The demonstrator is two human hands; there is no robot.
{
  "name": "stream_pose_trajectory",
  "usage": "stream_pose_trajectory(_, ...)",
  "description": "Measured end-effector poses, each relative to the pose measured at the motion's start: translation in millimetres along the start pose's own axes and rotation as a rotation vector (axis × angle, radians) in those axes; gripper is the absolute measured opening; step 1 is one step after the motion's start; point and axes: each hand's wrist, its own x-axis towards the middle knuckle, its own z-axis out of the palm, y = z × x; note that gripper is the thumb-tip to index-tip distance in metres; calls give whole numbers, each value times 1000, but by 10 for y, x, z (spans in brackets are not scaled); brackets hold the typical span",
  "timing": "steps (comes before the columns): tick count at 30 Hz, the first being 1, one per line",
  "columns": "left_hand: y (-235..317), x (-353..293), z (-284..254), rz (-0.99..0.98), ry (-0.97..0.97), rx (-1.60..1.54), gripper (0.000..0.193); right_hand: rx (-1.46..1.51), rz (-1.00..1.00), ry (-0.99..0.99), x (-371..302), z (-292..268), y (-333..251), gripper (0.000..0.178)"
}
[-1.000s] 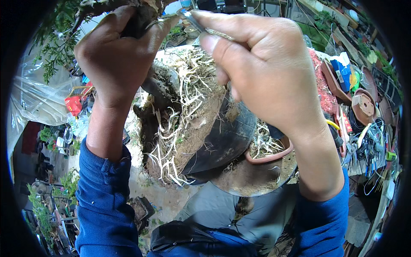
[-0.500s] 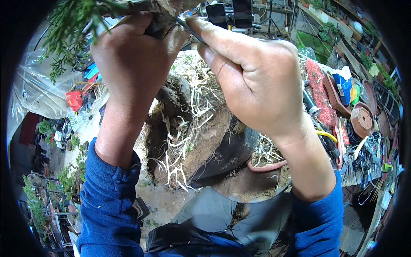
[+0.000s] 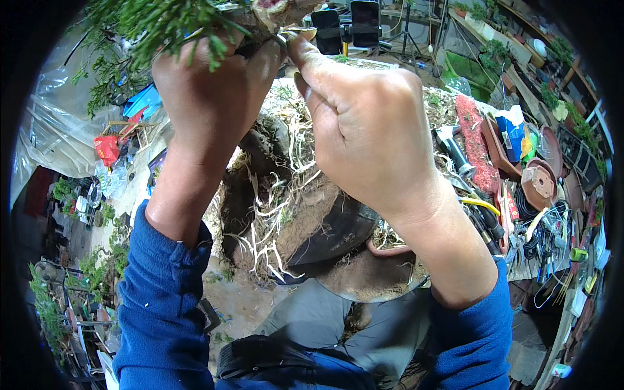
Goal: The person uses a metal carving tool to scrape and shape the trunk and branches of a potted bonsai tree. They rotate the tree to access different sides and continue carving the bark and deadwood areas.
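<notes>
At the top of the view, my left hand (image 3: pixel 211 97) is closed around the woody trunk (image 3: pixel 263 23) of a small evergreen tree. Its green foliage (image 3: pixel 169 32) hangs over the knuckles, and a pinkish cut face (image 3: pixel 272 6) shows on the wood. Close beside it, my right hand (image 3: pixel 374 123) is pinched against the trunk, thumb and forefinger together. A thin dark tool (image 3: pixel 282 41), mostly hidden by the fingers, shows at their tips. From that spot a pale curled shaving (image 3: pixel 300 30) sticks out. Below the hands lies a mass of pale roots (image 3: pixel 273 201) with brown soil.
A reddish-rimmed tray (image 3: pixel 390 251) holds more roots. To the right are a flashlight (image 3: pixel 457 153), a red fibrous strip (image 3: pixel 478 143), a brown clay pot (image 3: pixel 539 182) and tangled wires and tools. Two phones (image 3: pixel 344 29) stand at the back. Plastic sheeting (image 3: pixel 55 143) hangs left.
My right hand has shifted slightly left and turned, covering most of the dark tool. A pale curled shaving now stands out above its fingertips. Foliage hangs lower over my left hand, which keeps its grip.
</notes>
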Motion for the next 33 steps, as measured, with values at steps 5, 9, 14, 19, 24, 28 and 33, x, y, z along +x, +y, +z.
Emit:
stream_pose_trajectory(5, -49, -29, 24, -21, -50, -7, 13, -7, 1, -36, 68, -97, -28, 9)
stream_pose_trajectory(9, -48, -93, 38, -29, -85, -8, 11, -9, 33, -59, 69, -134, -88, 11)
stream_pose_trajectory(14, -37, -111, 37, -119, -22, -280, 10, 24, 75, -70, 41, -120, -128, 10)
stream_pose_trajectory(19, 1, -117, -30, -36, -164, -8, 6, 15, 116, -98, -25, -94, -110, 9)
stream_pose_trajectory(24, 57, -60, -55, -148, -119, -26, 30, 91, 149, -107, -27, -32, -35, 13)
stream_pose_trajectory(28, 88, -72, -114, -137, -150, -95, 37, 152, 74, -230, -21, -195, 115, 13)
stream_pose_trajectory(33, 138, -168, -160, -315, -125, -320, 45, 604, 706, -193, -292, -682, 384, 34)
